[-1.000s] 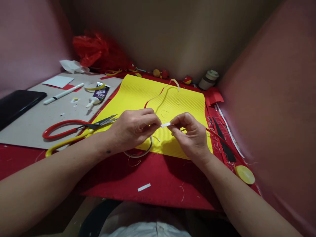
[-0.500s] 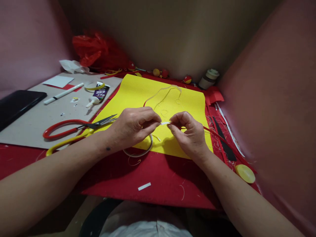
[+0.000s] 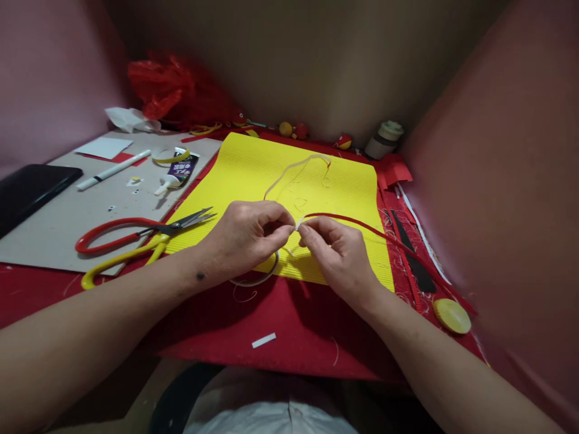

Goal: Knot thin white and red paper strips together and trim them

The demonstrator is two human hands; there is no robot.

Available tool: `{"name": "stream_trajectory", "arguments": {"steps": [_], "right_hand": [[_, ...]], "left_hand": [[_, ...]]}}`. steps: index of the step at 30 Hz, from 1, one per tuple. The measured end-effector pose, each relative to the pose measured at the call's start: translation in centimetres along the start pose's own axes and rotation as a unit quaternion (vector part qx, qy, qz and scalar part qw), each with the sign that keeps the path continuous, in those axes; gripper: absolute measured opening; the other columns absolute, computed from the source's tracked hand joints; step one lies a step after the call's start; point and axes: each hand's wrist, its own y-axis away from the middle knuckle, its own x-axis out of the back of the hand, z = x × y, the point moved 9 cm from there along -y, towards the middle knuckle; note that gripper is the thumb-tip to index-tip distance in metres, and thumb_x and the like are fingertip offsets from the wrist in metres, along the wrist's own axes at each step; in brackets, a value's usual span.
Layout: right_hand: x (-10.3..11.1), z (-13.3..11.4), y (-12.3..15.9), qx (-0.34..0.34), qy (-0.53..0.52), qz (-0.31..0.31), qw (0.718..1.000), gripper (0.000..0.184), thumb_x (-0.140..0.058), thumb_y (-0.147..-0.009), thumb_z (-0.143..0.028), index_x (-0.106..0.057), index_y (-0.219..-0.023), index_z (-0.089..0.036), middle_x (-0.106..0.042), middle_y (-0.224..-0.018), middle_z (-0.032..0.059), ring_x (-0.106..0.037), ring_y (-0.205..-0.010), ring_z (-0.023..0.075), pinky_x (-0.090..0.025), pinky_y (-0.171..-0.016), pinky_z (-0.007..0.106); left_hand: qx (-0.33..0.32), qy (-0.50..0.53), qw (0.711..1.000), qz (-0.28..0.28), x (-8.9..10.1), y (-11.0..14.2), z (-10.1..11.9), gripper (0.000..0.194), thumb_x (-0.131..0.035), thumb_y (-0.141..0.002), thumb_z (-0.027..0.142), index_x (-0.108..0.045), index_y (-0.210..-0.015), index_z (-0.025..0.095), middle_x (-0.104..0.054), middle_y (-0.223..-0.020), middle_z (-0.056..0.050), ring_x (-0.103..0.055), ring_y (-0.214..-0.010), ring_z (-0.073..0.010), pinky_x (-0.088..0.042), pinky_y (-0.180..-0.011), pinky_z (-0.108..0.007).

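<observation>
My left hand [image 3: 246,235] and my right hand [image 3: 337,253] meet over the near edge of a yellow corrugated sheet [image 3: 253,175]. Both pinch the end of a thin paper strip [image 3: 298,224] between thumb and fingertips. The strip is white at the pinched end, and a long red length [image 3: 362,227] runs off to the right. A pale length [image 3: 289,170] loops away across the yellow sheet toward the back. A curl of white strip [image 3: 260,280] lies under my left hand.
Red-handled scissors [image 3: 136,229] and a yellow-handled pair [image 3: 117,265] lie left of the sheet. A glue tube [image 3: 176,172], a white marker [image 3: 113,170] and a black tablet [image 3: 27,193] rest on grey board. A yellow lid [image 3: 452,315] sits right; a white scrap [image 3: 263,340] lies on red felt.
My hands have closed together, so the white end between them is nearly hidden. The red length has swung up and out to the right. The far loop has settled flatter on the sheet.
</observation>
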Motion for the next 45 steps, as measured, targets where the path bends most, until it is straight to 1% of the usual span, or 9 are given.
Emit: {"name": "stream_trajectory", "arguments": {"steps": [2, 6, 11, 17, 22, 26, 35, 41, 45], "right_hand": [[-0.4, 0.9, -0.1, -0.042, -0.046, -0.011, 0.998, 0.016, -0.054, -0.083, -0.025, -0.061, -0.072, -0.016, -0.062, -0.064, 0.0025, -0.056, -0.058, 0.0126, -0.043, -0.056, 0.025], [-0.7, 1.9, 0.0, -0.088, -0.071, -0.017, 0.993, 0.012, -0.058, -0.077, -0.024, -0.061, -0.070, -0.015, -0.062, -0.063, 0.0028, -0.053, -0.056, 0.0120, -0.041, -0.053, 0.025], [-0.9, 2.6, 0.0, -0.131, -0.073, -0.021, 0.989, 0.012, -0.059, -0.074, -0.021, -0.063, -0.065, -0.014, -0.060, -0.058, 0.0010, -0.049, -0.053, 0.0100, -0.037, -0.051, 0.024], [-1.4, 3.1, 0.2, -0.204, -0.140, -0.047, 0.968, 0.016, -0.060, -0.072, -0.018, -0.061, -0.056, -0.014, -0.054, -0.048, -0.0029, -0.040, -0.044, 0.0062, -0.031, -0.045, 0.021], [-2.0, 3.6, 0.6, -0.239, -0.192, -0.074, 0.949, 0.021, -0.061, -0.074, -0.024, -0.060, -0.056, -0.014, -0.058, -0.051, -0.0018, -0.040, -0.043, 0.0051, -0.029, -0.043, 0.021], [-2.4, 4.0, 0.7, -0.242, -0.223, -0.083, 0.941, 0.020, -0.062, -0.074, -0.025, -0.059, -0.057, -0.014, -0.059, -0.053, -0.0014, -0.041, -0.042, 0.0052, -0.030, -0.043, 0.021], [-2.5, 3.9, 0.6, -0.242, -0.216, -0.090, 0.942, 0.020, -0.061, -0.073, -0.024, -0.059, -0.057, -0.014, -0.058, -0.053, -0.0010, -0.040, -0.042, 0.0050, -0.029, -0.043, 0.021], [-2.1, 3.8, 0.4, -0.237, -0.152, -0.077, 0.957, 0.022, -0.060, -0.074, -0.020, -0.056, -0.053, -0.014, -0.048, -0.044, -0.0057, -0.035, -0.042, 0.0040, -0.024, -0.042, 0.021], [-2.3, 3.9, 0.4, -0.233, -0.167, -0.087, 0.954, 0.023, -0.059, -0.074, -0.020, -0.056, -0.052, -0.015, -0.049, -0.044, -0.0052, -0.036, -0.042, 0.0044, -0.024, -0.042, 0.022]], "left_hand": [[0.003, 0.004, 1.000, -0.010, -0.3, 0.0, 0.0, 0.015, -0.054, -0.080, 0.020, -0.068, -0.078, 0.014, -0.069, -0.068, -0.001, -0.057, -0.058, -0.0084, -0.040, -0.057, -0.018], [0.018, 0.016, 0.999, -0.032, -0.7, -0.1, -0.1, 0.016, -0.055, -0.079, 0.021, -0.069, -0.078, 0.014, -0.069, -0.068, -0.001, -0.058, -0.058, -0.0079, -0.040, -0.057, -0.017], [0.083, 0.058, 0.991, -0.084, -1.3, -0.1, -0.7, 0.019, -0.054, -0.079, 0.024, -0.070, -0.077, 0.014, -0.064, -0.060, 0.001, -0.054, -0.054, -0.0075, -0.038, -0.052, -0.016], [0.227, 0.191, 0.942, -0.156, -2.7, 0.6, -2.5, 0.019, -0.056, -0.079, 0.029, -0.065, -0.073, 0.014, -0.051, -0.045, 0.003, -0.043, -0.039, -0.0070, -0.030, -0.037, -0.016], [0.286, 0.243, 0.906, -0.193, -3.6, 1.2, -3.2, 0.020, -0.056, -0.080, 0.032, -0.064, -0.074, 0.014, -0.048, -0.042, 0.002, -0.039, -0.036, -0.0060, -0.025, -0.035, -0.016], [0.303, 0.252, 0.895, -0.208, -3.8, 1.5, -3.5, 0.022, -0.057, -0.081, 0.034, -0.064, -0.075, 0.014, -0.047, -0.042, 0.002, -0.038, -0.036, -0.0057, -0.024, -0.036, -0.016], [0.304, 0.251, 0.892, -0.220, -4.2, 1.7, -3.8, 0.024, -0.057, -0.081, 0.036, -0.065, -0.076, 0.014, -0.047, -0.042, 0.001, -0.037, -0.036, -0.0061, -0.020, -0.036, -0.018], [0.306, 0.222, 0.904, -0.198, -3.8, 1.5, -3.6, 0.021, -0.059, -0.080, 0.033, -0.065, -0.075, 0.014, -0.049, -0.045, 0.001, -0.039, -0.036, -0.0062, -0.023, -0.036, -0.017], [0.312, 0.237, 0.897, -0.206, -4.0, 1.6, -3.6, 0.021, -0.059, -0.080, 0.033, -0.065, -0.076, 0.013, -0.047, -0.043, 0.001, -0.038, -0.035, -0.0063, -0.023, -0.035, -0.018]]}}
